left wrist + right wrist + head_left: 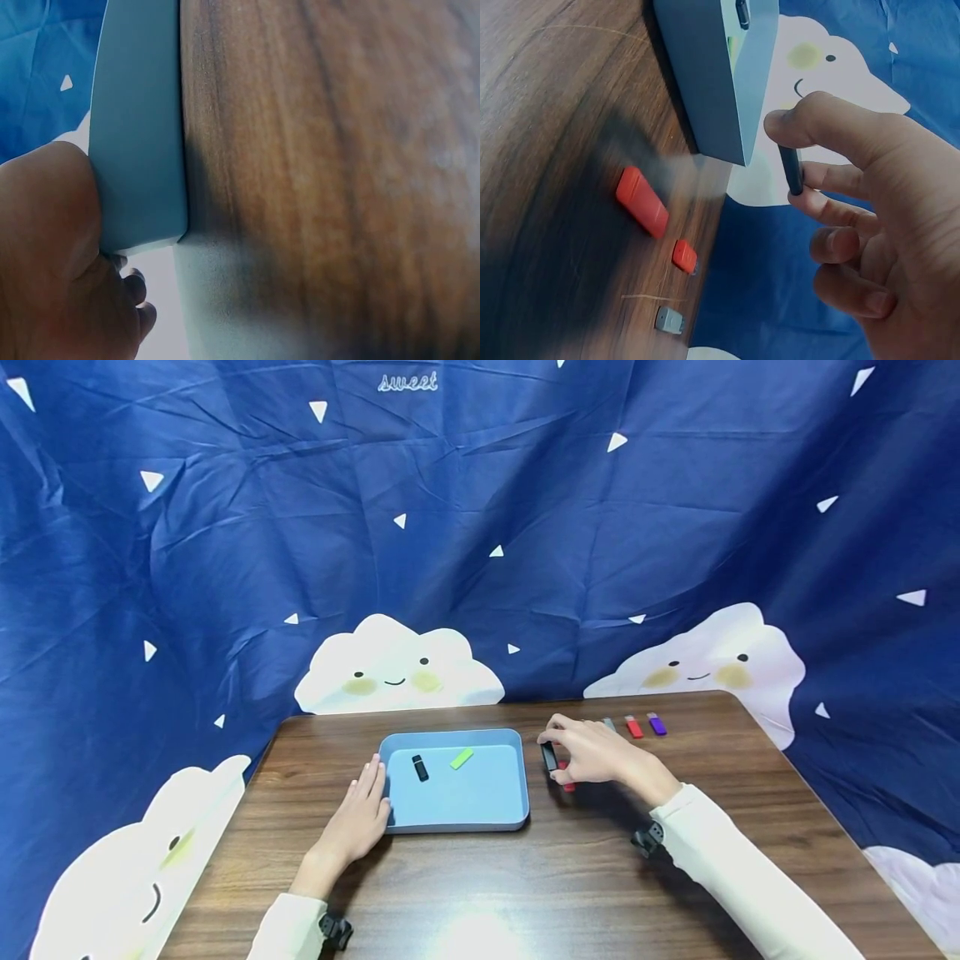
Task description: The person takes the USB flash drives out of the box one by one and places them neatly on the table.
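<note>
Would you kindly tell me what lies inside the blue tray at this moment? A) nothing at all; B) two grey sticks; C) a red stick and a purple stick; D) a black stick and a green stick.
D: the head view shows a black stick and a green stick lying apart on the floor of the blue tray, while the red stick and purple stick lie on the table outside it.

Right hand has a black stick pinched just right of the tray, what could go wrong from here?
The right hand pinches the black stick only between thumb and fingertip, so it might slip and fall outside the blue tray. The red stick lies right under that hand and could get knocked. The left hand only rests flat against the tray's edge, so a bump might slide it.
</note>
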Demonstrator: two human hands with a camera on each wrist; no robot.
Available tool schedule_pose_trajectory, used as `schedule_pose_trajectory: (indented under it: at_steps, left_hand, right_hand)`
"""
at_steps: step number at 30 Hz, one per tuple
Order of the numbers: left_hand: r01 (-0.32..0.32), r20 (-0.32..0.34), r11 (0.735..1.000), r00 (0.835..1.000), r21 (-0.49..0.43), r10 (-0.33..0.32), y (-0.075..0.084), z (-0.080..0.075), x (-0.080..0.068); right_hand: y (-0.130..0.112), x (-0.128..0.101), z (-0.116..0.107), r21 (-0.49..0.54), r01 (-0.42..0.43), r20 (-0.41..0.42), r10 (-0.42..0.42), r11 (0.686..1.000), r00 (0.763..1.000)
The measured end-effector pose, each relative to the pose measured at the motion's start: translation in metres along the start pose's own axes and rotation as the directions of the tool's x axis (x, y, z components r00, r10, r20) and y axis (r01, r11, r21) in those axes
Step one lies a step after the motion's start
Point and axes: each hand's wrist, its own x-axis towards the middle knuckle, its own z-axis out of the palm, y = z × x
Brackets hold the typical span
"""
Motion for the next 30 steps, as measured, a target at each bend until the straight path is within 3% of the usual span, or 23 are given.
schedule_pose_trajectory:
  at_steps: [9, 30]
  left_hand:
    - [0.052, 0.060, 0.997, 0.997, 0.052, -0.055, 0.001, -0.002, 0.000]
    - [0.045, 0.056, 0.997, 0.997, 0.058, -0.048, 0.001, -0.002, 0.002]
  right_hand:
    - [0.010, -0.012, -0.001, -0.011, -0.013, -0.028, 0.013, 1.000, 1.000]
    - [0.033, -0.035, 0.000, 0.031, -0.056, -0.046, 0.058, 0.998, 0.997]
